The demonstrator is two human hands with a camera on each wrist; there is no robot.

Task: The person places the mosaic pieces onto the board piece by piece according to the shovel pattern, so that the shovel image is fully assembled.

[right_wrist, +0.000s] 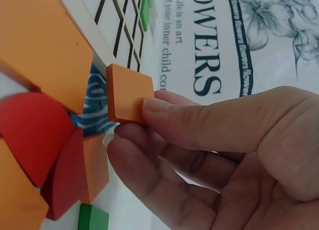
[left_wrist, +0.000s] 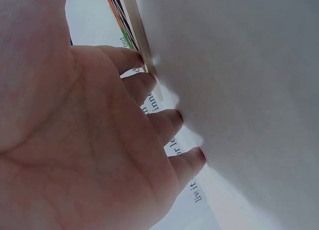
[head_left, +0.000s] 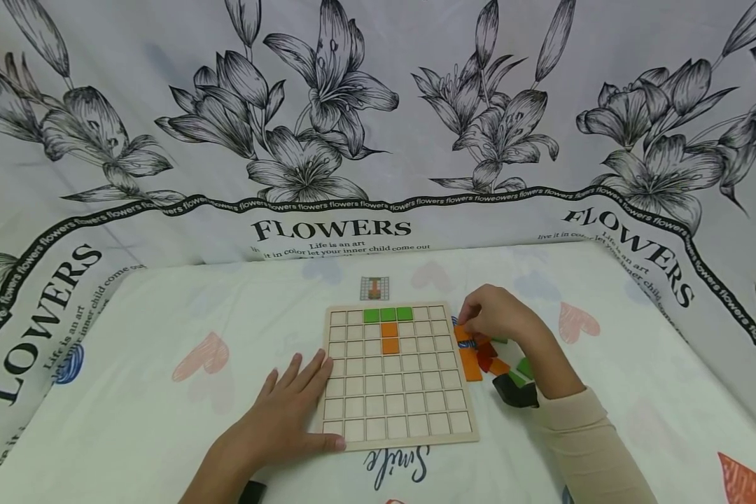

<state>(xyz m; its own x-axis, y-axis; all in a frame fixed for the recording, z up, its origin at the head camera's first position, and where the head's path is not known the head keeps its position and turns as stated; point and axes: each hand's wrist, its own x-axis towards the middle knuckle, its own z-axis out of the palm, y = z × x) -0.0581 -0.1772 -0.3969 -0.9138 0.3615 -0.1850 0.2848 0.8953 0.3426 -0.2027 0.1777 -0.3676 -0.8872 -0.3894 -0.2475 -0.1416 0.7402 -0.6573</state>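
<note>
Tile (right_wrist: 130, 94), pinched by right grip (head_left: 496, 313), seems above cloth (head_left: 132, 392), drape (head_left: 403, 164) behind, left grip (head_left: 283, 416) spread.

Left hand (head_left: 290, 414): back upward, fingers extended and slightly spread, thumb set out wide from them. Right hand (head_left: 496, 313): thumb opposed to fingers in a pinch, fingers bent, hand angled leftward.

two hands (head_left: 290, 416), one board (head_left: 393, 383), on it three green tiles (head_left: 388, 314), two orange tiles (head_left: 390, 346)

Right arm's in a plain cream fabric sleeve (head_left: 595, 451), chunky black wrist piece (head_left: 515, 391) right by its cuff (head_left: 569, 411), plus a small black bit (head_left: 253, 492) at the left wrist.
</note>
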